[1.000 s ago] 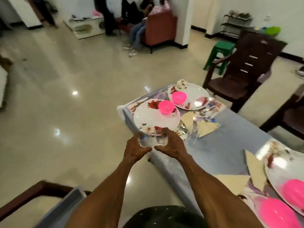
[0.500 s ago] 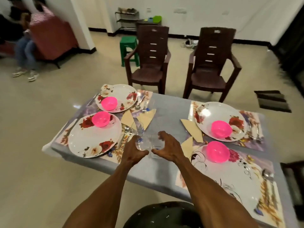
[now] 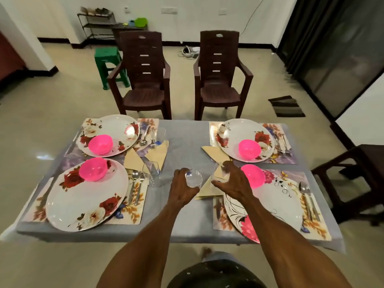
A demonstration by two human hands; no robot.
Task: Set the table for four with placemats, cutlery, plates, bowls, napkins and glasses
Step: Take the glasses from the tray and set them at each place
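Each hand carries one clear drinking glass above the middle of the grey-clothed desk [image 3: 187, 134]. The left hand [image 3: 182, 189] has its grip curled round a clear tumbler [image 3: 193, 178] that tilts, its mouth or base turned up toward the camera. The right hand [image 3: 232, 180] pinches a second clear glass [image 3: 218, 172] from above and the side; that glass looks roughly upright.

The move turns on where the two right-side settings lie. The near white plate with a black scroll and pink flower [image 3: 270, 206], carrying a pink plastic bowl [image 3: 252, 178], sits just right of the right grip and touching the wrist line; the far floral plate [image 3: 245, 138] lies beyond it. So the right hand is the nearer one for both.

Open room is narrow: a folded beige paper napkin [image 3: 204, 189] lies directly under both grips, and another beige napkin [image 3: 214, 152] lies just beyond. Bare cloth runs ahead and left of the left grip, toward a clear glass already standing [image 3: 152, 173] by the left settings. Probably the safest landing spots are the strips of cloth beyond each napkin, clear of the plate rims.
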